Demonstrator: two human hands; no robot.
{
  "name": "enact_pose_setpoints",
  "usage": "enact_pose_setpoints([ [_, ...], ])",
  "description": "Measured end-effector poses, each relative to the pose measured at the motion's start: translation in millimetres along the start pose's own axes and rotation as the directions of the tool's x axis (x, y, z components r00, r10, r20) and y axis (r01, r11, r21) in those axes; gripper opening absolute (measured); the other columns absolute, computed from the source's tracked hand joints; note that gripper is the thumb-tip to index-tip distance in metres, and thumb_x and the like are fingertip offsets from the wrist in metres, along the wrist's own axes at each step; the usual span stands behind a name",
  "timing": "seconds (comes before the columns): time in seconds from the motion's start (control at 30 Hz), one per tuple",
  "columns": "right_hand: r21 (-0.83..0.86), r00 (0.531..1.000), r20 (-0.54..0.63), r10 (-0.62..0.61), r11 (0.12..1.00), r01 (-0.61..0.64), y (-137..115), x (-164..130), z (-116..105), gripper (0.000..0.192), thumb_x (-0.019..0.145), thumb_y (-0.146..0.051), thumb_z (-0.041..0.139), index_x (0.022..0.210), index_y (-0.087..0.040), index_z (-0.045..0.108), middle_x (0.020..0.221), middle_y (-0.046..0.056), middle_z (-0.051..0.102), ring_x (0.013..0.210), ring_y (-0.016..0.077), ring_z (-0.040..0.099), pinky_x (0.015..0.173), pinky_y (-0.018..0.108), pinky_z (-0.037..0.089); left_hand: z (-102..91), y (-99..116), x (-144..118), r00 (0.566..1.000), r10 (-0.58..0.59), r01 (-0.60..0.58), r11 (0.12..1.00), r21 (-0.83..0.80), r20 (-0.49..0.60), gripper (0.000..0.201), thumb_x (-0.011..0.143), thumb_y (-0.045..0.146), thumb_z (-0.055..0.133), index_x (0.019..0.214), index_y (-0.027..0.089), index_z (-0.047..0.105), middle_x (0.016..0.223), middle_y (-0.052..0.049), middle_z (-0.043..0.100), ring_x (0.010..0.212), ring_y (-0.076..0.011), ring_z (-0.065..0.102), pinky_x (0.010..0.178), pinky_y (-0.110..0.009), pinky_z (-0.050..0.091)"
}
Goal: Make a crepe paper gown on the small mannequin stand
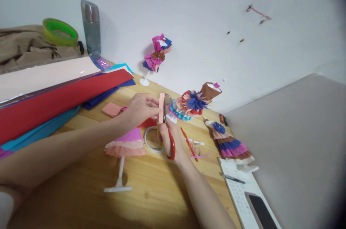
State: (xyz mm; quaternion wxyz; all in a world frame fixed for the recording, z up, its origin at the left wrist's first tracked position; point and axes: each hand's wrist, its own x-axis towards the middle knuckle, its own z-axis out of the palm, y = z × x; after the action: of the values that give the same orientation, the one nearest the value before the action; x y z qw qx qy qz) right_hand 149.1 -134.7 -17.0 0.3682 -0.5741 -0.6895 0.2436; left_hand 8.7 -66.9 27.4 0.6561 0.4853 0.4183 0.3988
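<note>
My left hand (144, 108) pinches a folded strip of peach crepe paper (161, 108) and holds it upright. Red-handled scissors (172, 146) are gripped in my right hand (171, 137), with the blades along the right edge of the strip. Below my hands, a roll of white tape (147, 142) lies on the wooden table. Under my left wrist stands a small dress form on a white stand (120, 175), with a pink and peach ruffled paper skirt (129, 146). A folded peach paper piece (111, 109) lies beyond my left forearm.
Long crepe paper sheets (67, 95) cover the left side, near a bottle (91, 27) and a green tape roll (61, 31). Paper-dressed figures (196, 101) stand at the back. Paper scraps (193, 146) lie right of my hands; a phone (263, 211) and pen (234, 178) rest on a white sheet.
</note>
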Motion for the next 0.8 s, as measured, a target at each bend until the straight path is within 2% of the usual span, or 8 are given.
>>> enact_pose_setpoints([
  [0.13,0.013,1.0,-0.009,-0.012,1.0,0.012,-1,-1,2,0.047,0.093,-0.054,0.035,0.092,-0.016,0.062,0.06,0.003,0.054,0.059,0.0185,0.052,0.052,0.029,0.037,0.3,0,0,1.0,-0.01,0.01,1.0,-0.003,0.0,0.015,0.069,-0.001,0.065,0.074,0.013,0.068,0.063,0.0,0.069,0.056,-0.0116,0.065,0.062,-0.026,0.056],
  [0.4,-0.061,0.997,-0.078,0.005,0.998,-0.01,-10,-2,3,0.041,0.094,-0.048,0.034,0.079,-0.018,0.058,0.065,0.004,0.057,0.059,0.0175,0.049,0.055,0.031,0.037,0.7,1,0,1.0,-0.02,0.02,1.0,-0.019,-0.002,0.019,0.067,-0.005,0.064,0.072,0.013,0.066,0.059,0.001,0.068,0.057,-0.0113,0.066,0.06,-0.023,0.056],
  [0.53,-0.037,0.999,-0.047,0.015,0.999,-0.017,-6,-3,3,0.042,0.093,-0.05,0.034,0.084,-0.018,0.06,0.063,0.004,0.057,0.059,0.0183,0.05,0.054,0.03,0.037,0.0,0,1,1.0,-0.014,0.014,1.0,-0.006,0.0,0.019,0.066,-0.005,0.064,0.072,0.013,0.066,0.061,0.001,0.069,0.057,-0.0121,0.066,0.061,-0.025,0.056],
  [0.63,-0.007,1.0,-0.011,0.021,1.0,-0.022,-3,-2,2,0.043,0.093,-0.053,0.035,0.086,-0.019,0.061,0.062,0.004,0.057,0.061,0.0196,0.052,0.054,0.03,0.039,-0.3,-3,1,0.999,0.007,-0.007,1.0,-0.006,0.039,0.016,0.067,-0.001,0.065,0.071,0.014,0.067,0.061,0.0,0.069,0.058,-0.0133,0.066,0.064,-0.027,0.057],
  [0.8,-0.007,0.999,-0.026,0.018,1.0,-0.018,0,1,1,0.042,0.091,-0.055,0.035,0.073,-0.022,0.052,0.056,0.002,0.052,0.065,0.0208,0.056,0.055,0.029,0.042,-1.6,-9,1,0.994,0.044,-0.048,0.998,0.041,0.097,0.012,0.065,0.006,0.068,0.073,0.014,0.069,0.068,-0.004,0.073,0.066,-0.0175,0.069,0.067,-0.031,0.058],
])
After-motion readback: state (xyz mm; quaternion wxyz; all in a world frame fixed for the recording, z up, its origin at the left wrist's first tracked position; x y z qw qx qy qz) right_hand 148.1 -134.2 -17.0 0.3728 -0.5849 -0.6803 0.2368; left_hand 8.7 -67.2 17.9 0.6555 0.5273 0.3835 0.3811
